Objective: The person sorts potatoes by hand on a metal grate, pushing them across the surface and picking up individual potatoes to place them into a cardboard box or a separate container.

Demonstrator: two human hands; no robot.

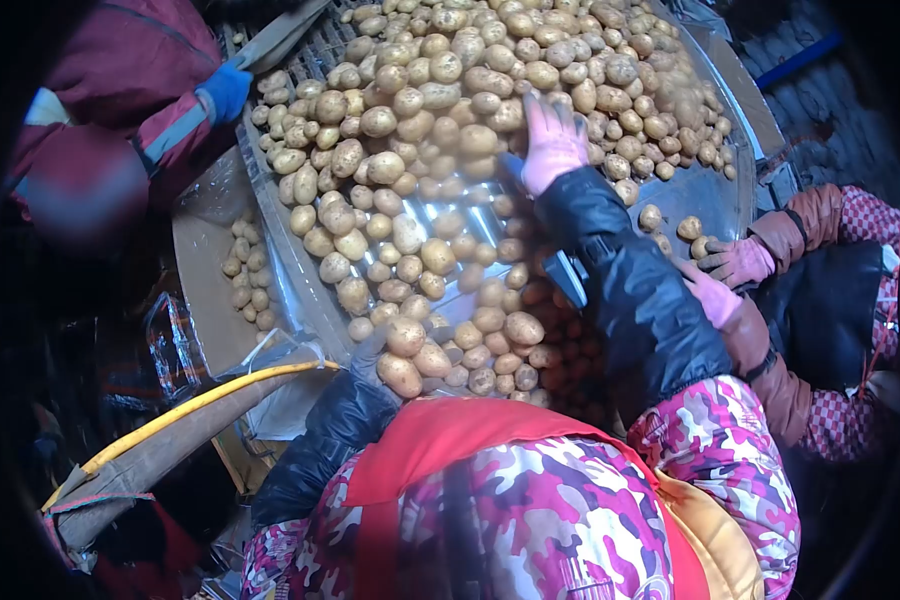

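A large heap of potatoes [445, 68] spreads over a metal sorting table [302, 285]. My right hand [553, 145], in a pink glove, reaches far over the heap. Its fingers are spread and lie on top of the potatoes, with nothing gripped. Low on the near left side, my left hand [370, 358] is in a dark glove, mostly hidden behind a few larger-looking potatoes [402, 360] that it cradles near my red apron [480, 425]. Between my hands, the shiny table surface shows through a thinner layer of potatoes, some blurred by motion.
At right, another person's pink-gloved hands [727, 275] are by a few loose potatoes. At upper left, a person with a blue glove [226, 92] stands beside the table. A cardboard box [205, 290] holds more potatoes. A yellow-edged sack [170, 440] hangs at lower left.
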